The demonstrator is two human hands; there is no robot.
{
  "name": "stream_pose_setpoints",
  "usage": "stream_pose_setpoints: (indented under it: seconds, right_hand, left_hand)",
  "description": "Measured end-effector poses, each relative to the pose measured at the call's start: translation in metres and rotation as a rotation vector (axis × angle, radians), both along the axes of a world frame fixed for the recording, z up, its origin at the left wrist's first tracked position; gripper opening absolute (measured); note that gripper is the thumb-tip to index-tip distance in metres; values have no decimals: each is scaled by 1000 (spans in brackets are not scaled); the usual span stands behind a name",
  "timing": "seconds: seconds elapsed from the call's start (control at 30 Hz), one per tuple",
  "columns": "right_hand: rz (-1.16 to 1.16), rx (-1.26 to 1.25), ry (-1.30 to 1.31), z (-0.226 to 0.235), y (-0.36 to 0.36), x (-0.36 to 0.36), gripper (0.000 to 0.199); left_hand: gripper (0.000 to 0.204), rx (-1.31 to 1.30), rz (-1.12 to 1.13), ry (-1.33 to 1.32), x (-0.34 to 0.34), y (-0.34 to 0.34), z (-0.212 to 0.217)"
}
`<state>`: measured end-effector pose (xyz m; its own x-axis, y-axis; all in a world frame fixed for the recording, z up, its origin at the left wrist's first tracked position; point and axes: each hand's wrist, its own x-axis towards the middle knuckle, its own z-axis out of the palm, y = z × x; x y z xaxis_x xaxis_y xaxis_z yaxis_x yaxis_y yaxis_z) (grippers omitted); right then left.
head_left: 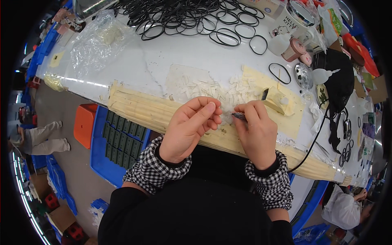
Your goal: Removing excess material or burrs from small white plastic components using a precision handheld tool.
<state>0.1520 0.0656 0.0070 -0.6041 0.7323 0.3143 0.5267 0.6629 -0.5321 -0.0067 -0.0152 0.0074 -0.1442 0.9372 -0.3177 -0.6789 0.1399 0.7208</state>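
The left hand [190, 128] curls shut, hiding whatever its fingers [204, 112] pinch. Only the tip of a thin dark tool [239, 116] shows beyond the right hand [257, 132]. The pale scraps [212, 90] on the surface [183, 53] are too small to identify

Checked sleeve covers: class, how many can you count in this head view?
2. One checked sleeve cover sits on the left wrist below the left hand; the other checked sleeve cover sits on the right wrist below the right hand.
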Motion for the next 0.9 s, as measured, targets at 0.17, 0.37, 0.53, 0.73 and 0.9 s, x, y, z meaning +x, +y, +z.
stream_pose_setpoints:
  seconds: [0.17,0.37,0.53,0.73,0.9]
  right_hand:
    - [16,-207,272,7,-2,3,21]
    - [34,-271,351,31,-13,-1,14]
    - [25,-295,382,28,-20,0,17]
    - [203,-136,231,35,-9,3,28]
    - [182,14,41,26,-8,5,36]
  left_hand:
    - [20,-6,-11,48,6,6,3]
    - [15,132,-103,-44,10,7,-5]
    - [17,93,-129,-167,13,7,-8]
    - [25,121,-264,-232,3,8,-6]
    - [25,76,-313,-240,2,7,-10]
